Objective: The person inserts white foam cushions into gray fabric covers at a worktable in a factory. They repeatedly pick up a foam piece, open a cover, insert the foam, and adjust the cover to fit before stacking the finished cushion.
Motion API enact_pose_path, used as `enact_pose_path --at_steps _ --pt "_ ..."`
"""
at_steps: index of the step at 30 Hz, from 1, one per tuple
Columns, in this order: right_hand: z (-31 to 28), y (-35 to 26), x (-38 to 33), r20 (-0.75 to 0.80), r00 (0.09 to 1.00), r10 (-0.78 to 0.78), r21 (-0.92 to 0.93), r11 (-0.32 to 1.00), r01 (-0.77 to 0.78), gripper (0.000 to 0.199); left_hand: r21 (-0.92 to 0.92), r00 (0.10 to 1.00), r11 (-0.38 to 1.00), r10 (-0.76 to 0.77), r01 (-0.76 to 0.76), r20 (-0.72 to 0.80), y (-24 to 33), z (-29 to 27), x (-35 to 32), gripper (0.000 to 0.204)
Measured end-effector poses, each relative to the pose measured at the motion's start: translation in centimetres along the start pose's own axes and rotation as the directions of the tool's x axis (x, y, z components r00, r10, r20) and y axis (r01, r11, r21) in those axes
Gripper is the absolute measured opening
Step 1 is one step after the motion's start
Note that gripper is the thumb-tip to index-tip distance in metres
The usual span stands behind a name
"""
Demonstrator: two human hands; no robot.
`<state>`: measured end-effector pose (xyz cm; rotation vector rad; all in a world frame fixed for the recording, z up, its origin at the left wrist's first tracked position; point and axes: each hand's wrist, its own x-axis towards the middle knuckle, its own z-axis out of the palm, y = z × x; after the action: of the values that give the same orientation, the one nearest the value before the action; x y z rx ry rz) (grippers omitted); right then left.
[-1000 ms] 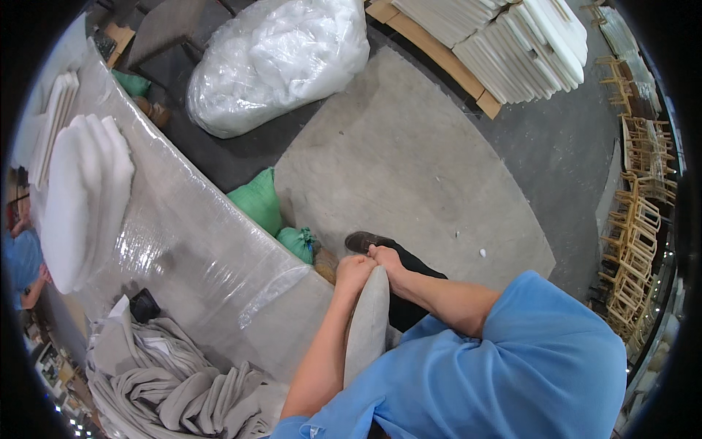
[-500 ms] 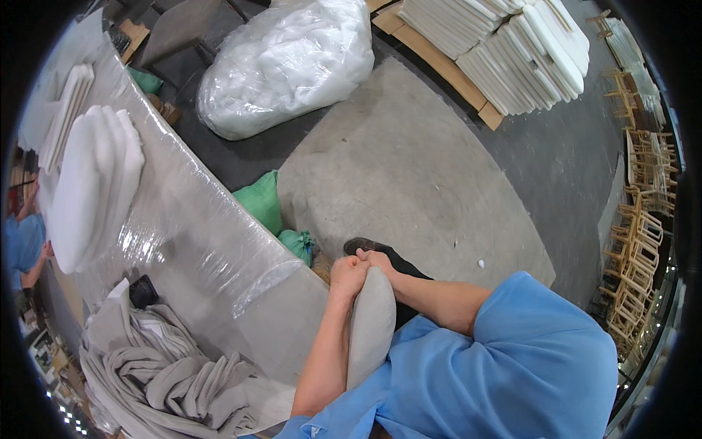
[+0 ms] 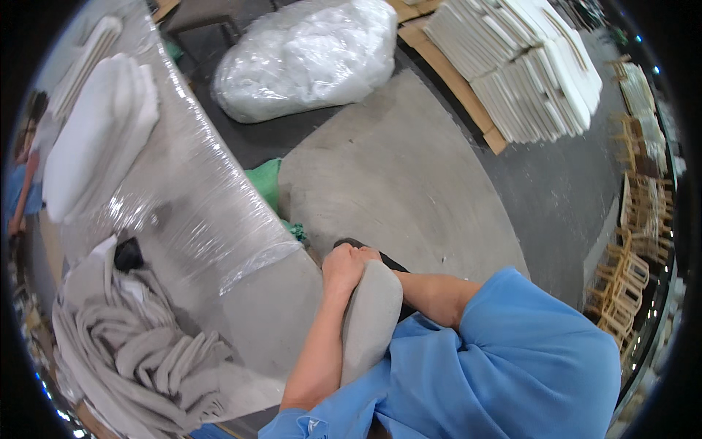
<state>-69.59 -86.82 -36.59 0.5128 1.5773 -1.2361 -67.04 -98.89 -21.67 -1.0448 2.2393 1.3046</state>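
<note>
Head view is looking down on a person in a blue shirt (image 3: 512, 358) who is holding a flat grey cushion pad (image 3: 369, 322) on edge against the chest. The left hand (image 3: 342, 265) and right hand (image 3: 368, 256) are meeting at the pad's far end, just touching one another. The left hand's fingers (image 3: 349, 256) are curling tightly over that top edge, clenched on the pad. The right hand is mostly hidden behind the left one and the pad, so whether its fingers are gripping the pad or only resting on it cannot be told. Both forearms are running along the pad, one on each side.

Left of the hands, a surface (image 3: 183, 212) wrapped in clear plastic film is carrying a heap of grey fabric covers (image 3: 131, 351) at its near end and a stack of white pads (image 3: 95, 139) at its far end. A green bag (image 3: 265, 181) is lying on the floor just beyond the surface. Farther off, a large clear plastic sack of white filling (image 3: 307, 58) is sitting on the floor, and stacked pale boards (image 3: 526, 66) are lying at the far right.
</note>
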Motion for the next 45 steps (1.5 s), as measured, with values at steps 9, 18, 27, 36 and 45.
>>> enact_pose_path --at_steps 9,18,27,36,45 --pt "2.9 -9.2 -9.1 0.310 0.949 -0.063 -0.098 0.990 0.097 0.049 -0.558 0.972 0.796 -0.177 0.235 0.157 -7.4 -6.2 -14.2 0.031" --pt "14.7 -18.7 -11.8 0.806 0.588 -0.064 -0.494 0.475 0.728 0.059 -0.369 0.694 0.929 -0.262 -0.006 -0.670 -9.0 -4.9 -19.7 0.025" --pt "19.8 -18.6 -17.2 0.715 0.514 0.475 -0.196 -0.569 0.799 0.060 -0.535 0.717 0.832 -0.463 0.148 -0.521 -11.0 -6.1 -21.1 0.034" --pt "19.9 -14.0 -14.2 0.665 0.554 0.501 -0.099 -0.676 0.730 0.053 -0.542 0.519 0.767 -0.637 0.345 -0.570 -14.5 3.5 -27.8 0.035" --pt "19.6 -12.8 -14.4 0.905 0.282 0.319 -0.047 -0.585 0.810 0.040 -0.610 0.249 0.720 -0.690 0.331 -0.680 -14.8 4.7 -26.0 0.030"
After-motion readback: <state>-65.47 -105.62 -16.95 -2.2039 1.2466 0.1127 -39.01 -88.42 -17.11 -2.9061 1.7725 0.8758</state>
